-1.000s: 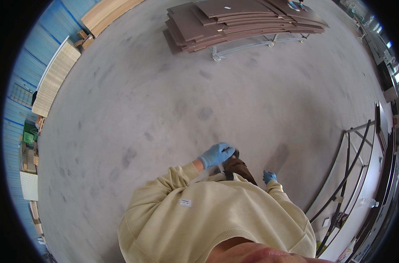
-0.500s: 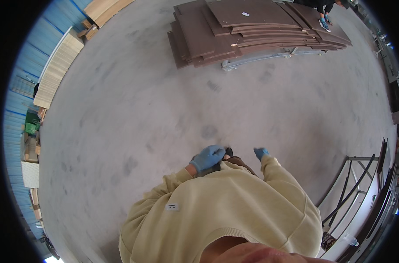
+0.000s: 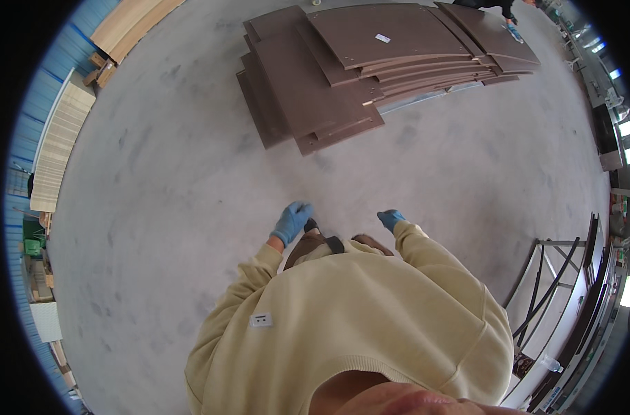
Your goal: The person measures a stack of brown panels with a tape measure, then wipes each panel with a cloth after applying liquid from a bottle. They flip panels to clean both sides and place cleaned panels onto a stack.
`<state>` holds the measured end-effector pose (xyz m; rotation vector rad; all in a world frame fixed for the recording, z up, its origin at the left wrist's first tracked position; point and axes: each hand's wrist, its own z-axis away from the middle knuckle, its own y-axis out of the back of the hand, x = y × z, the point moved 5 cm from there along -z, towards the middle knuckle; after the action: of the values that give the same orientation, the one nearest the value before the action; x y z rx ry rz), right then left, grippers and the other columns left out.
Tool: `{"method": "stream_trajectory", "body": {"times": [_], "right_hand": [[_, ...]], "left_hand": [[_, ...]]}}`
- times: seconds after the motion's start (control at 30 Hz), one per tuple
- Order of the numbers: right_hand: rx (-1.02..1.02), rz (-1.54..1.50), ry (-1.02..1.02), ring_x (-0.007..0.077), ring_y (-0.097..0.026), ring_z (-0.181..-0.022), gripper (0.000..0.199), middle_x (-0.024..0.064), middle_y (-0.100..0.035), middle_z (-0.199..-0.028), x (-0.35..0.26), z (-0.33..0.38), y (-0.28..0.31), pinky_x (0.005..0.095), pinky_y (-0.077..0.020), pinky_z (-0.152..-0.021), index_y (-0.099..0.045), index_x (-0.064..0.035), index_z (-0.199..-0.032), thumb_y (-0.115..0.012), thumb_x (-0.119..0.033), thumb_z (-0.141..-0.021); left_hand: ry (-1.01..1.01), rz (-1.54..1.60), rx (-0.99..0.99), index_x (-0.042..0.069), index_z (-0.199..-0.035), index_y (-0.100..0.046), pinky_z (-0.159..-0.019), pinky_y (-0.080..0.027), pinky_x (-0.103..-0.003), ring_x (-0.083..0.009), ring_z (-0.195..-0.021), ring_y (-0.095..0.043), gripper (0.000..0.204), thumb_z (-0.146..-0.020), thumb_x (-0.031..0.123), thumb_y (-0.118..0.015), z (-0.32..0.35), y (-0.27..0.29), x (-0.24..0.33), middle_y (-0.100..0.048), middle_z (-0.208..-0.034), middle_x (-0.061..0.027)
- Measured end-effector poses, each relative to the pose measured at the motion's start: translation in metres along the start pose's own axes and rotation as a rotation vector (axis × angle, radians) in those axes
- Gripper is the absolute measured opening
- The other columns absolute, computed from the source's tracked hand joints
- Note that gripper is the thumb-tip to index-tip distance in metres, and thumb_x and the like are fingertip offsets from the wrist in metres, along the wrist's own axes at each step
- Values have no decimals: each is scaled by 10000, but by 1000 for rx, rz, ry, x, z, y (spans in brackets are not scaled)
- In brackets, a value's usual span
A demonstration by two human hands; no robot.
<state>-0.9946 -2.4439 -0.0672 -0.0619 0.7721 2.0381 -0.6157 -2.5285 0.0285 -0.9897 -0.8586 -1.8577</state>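
My left hand [image 3: 291,223], in a blue glove, hangs in front of my left leg with its fingers curled in and nothing seen in them. My right hand [image 3: 391,219], gloved in blue too, is held ahead of my right hip, its fingers drawn together and no object visible. Neither touches anything. Ahead of both lies a wide stack of dark brown panels [image 3: 398,34], its sheets unevenly staggered. A small white label [image 3: 383,38] sits on the top panel. The stack's near left corner is the part closest to my hands.
A person's gloved hand [image 3: 514,32] rests on the stack's far right. Grey concrete floor [image 3: 156,173] lies around me. Pale stacked boards [image 3: 62,142] line the blue left wall. At right stands a metal frame [image 3: 553,277] beside long dark profiles. A clear bottle [image 3: 551,364] is near it.
The brown stack has come nearer and shifted left in view. My left hand has swung forward and left from my waist; my right hand has moved slightly forward and left.
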Motion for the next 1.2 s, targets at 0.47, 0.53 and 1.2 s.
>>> {"method": "stream_trajectory", "body": {"times": [0.47,0.53,1.2], "right_hand": [[356,-255,374,377,-690,-1158,485,220,-742,-1176,-188,-106,100,435,-532,-996,-734,-55,-1228,-646,-437,-942],[310,-206,402,404,-683,-1143,440,223,-736,-1167,-226,-131,108,454,-535,-981,-739,-91,-1214,-627,-420,-944],[666,358,804,418,-500,-1384,566,248,-502,-1516,-412,-206,166,531,-423,-1112,-551,-38,-1356,-666,-288,-862]], "left_hand": [[250,135,120,136,-1020,-684,-685,-520,-317,-144,-746,-613,192,-948,313,-698,-294,124,23,-646,-847,24],[244,89,141,148,-952,-683,-633,-510,-335,-151,-690,-599,167,-960,315,-671,-326,130,19,-633,-794,18],[309,93,306,76,-1059,-652,-658,-551,-373,-221,-801,-662,354,-906,372,-772,-474,158,20,-682,-962,-78]]}}
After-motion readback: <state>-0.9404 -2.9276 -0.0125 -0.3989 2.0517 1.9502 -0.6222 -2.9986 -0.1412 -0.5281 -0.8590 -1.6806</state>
